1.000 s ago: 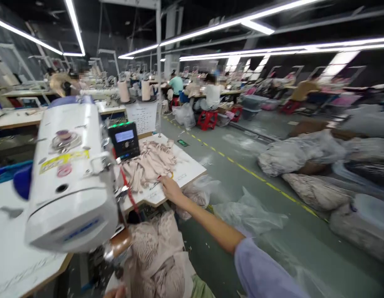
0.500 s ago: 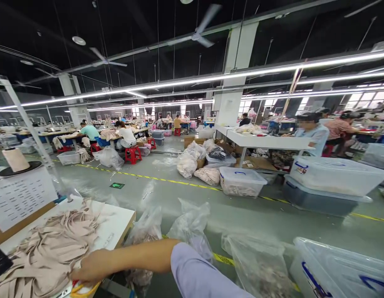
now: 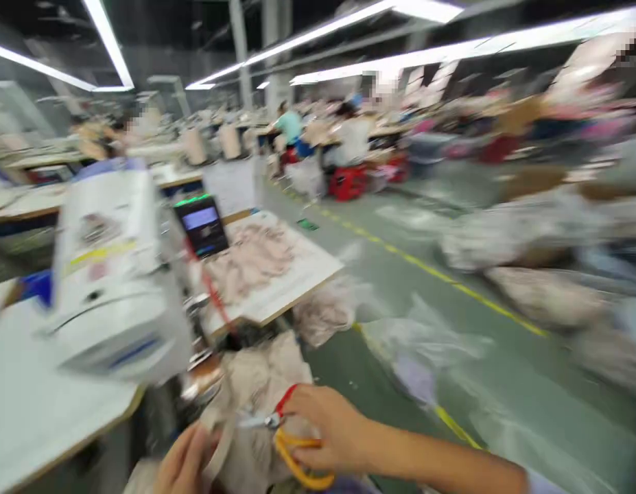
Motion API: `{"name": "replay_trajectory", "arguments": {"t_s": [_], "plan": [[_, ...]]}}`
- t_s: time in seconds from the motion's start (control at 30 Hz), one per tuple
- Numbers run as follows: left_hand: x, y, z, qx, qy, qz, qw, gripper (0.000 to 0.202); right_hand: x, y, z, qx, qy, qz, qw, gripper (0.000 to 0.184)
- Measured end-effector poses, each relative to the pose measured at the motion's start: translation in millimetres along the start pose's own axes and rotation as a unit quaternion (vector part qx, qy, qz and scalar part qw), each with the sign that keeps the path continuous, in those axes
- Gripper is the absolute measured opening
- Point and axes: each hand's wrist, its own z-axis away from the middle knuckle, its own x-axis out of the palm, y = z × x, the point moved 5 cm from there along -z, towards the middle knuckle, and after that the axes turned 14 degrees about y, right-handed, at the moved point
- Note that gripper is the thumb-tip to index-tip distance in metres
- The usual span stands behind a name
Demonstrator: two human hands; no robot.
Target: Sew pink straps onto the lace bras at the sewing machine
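Observation:
In the head view, my right hand [image 3: 332, 427] is closed around the scissors [image 3: 302, 453], which have one red and one yellow handle loop. Their blades point left at beige fabric [image 3: 261, 387] hanging at the sewing machine [image 3: 116, 281]. My left hand [image 3: 184, 458], at the bottom edge, pinches a fold of that fabric close to the blade tips. Motion blur hides whether the blades touch the cloth. Behind the machine, a pile of beige fabric strips [image 3: 256, 257] lies on the white table [image 3: 310, 264].
A small lit screen [image 3: 202, 223] stands beside the machine. Clear plastic bags [image 3: 420, 343] rest on the floor to the right, near a yellow floor line [image 3: 451, 281]. Farther back, people sit at work tables near red stools [image 3: 348, 182].
My view has swung left onto the sewing machine. My right hand has come from the strip pile to the fabric with the scissors, and my left hand is now in view.

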Motion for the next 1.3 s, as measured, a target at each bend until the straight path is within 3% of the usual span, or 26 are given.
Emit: {"name": "replay_trajectory", "arguments": {"t_s": [0.03,0.1,0.17,0.2,0.3,0.5,0.67,0.77,0.9,1.1,1.3], "plan": [[-18.4,6,14,-0.015,0.112,-0.138,0.984,0.021,7,-3,3,0.0,-0.005,-0.013,1.0,0.044],[-46.7,18,39,-0.044,0.278,-0.323,0.903,0.014,21,-4,4,-0.002,-0.01,-0.037,0.999,0.042],[-60.2,25,53,-0.066,0.359,-0.418,0.832,0.018,34,-5,2,-0.007,-0.015,-0.049,0.999,0.041],[-61.9,26,56,-0.073,0.372,-0.443,0.813,0.021,38,-7,1,-0.01,-0.017,-0.049,0.999,0.04],[-57.9,25,56,-0.09,0.37,-0.493,0.782,0.031,48,-12,-4,-0.022,-0.025,-0.042,0.999,0.04],[-54.4,22,52,-0.111,0.34,-0.551,0.754,0.035,59,-13,-18,-0.042,-0.048,-0.053,0.997,0.042],[-56.3,20,49,-0.107,0.325,-0.561,0.754,0.033,59,-2,-19,0.024,-0.109,-0.086,0.99,0.034],[-52.0,23,46,-0.106,0.313,-0.561,0.759,0.038,50,4,-14,0.072,-0.068,-0.119,0.988,0.032],[-49.4,29,44,-0.107,0.315,-0.563,0.756,0.038,47,0,-9,0.056,-0.025,-0.146,0.987,0.042],[-55.0,32,44,-0.127,0.309,-0.592,0.734,0.038,64,-6,-14,0.035,-0.052,-0.15,0.987,0.051],[-58.6,35,44,-0.143,0.294,-0.607,0.725,0.038,69,-9,-28,0.073,-0.106,-0.152,0.98,0.042]]}}
